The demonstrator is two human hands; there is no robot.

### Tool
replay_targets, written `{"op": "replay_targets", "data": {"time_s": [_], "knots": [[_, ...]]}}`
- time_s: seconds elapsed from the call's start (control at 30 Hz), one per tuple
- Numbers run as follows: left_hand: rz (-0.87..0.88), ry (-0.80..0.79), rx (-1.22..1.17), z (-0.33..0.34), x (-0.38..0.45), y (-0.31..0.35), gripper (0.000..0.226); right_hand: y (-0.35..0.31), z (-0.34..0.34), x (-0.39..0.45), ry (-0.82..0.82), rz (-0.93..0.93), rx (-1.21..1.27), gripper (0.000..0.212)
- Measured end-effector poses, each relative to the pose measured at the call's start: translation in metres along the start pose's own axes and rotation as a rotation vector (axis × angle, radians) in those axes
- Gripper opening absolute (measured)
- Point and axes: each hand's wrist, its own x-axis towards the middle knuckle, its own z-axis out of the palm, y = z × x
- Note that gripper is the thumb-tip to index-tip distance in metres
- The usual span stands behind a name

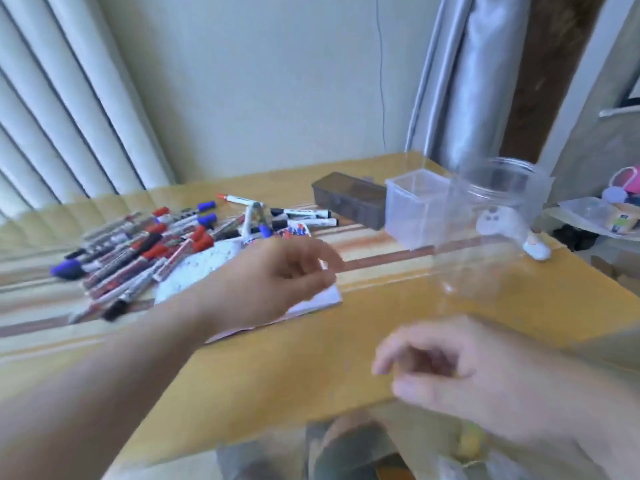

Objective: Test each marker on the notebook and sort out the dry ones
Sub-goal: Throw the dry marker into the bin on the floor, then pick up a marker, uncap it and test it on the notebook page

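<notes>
2 hands hover near your notebook (313, 299): left hand (277, 275) above it, right hand (450, 368) beside it (both loosely curled, holding nothing).

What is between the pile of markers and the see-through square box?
In the head view, the notebook with the left hand over it, then bare striped table.

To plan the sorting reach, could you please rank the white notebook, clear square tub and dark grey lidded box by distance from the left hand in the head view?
1. White notebook, directly under the left hand.
2. Clear square tub, to its right.
3. Dark grey lidded box, behind, toward the wall.
</notes>
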Motion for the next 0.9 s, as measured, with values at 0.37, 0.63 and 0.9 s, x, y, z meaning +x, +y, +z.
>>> {"op": "replay_targets", "data": {"time_s": [0.37, 0.63, 0.9], "knots": [[-0.455, 0.571, 0.335, -0.048, 0.098, -0.152, 0.037, 0.046, 0.012, 0.280, 0.428, -0.039, -0.285, 0.016], [-0.481, 0.488, 0.357, -0.045, 0.105, -0.160, 0.036, 0.059, 0.007, 0.280, 0.381, -0.063, -0.142, 0.011], [-0.254, 0.560, 0.061, -0.047, 0.025, -0.123, 0.021, 0.048, 0.003, 0.274, 0.458, -0.237, -0.214, 0.043]]}}
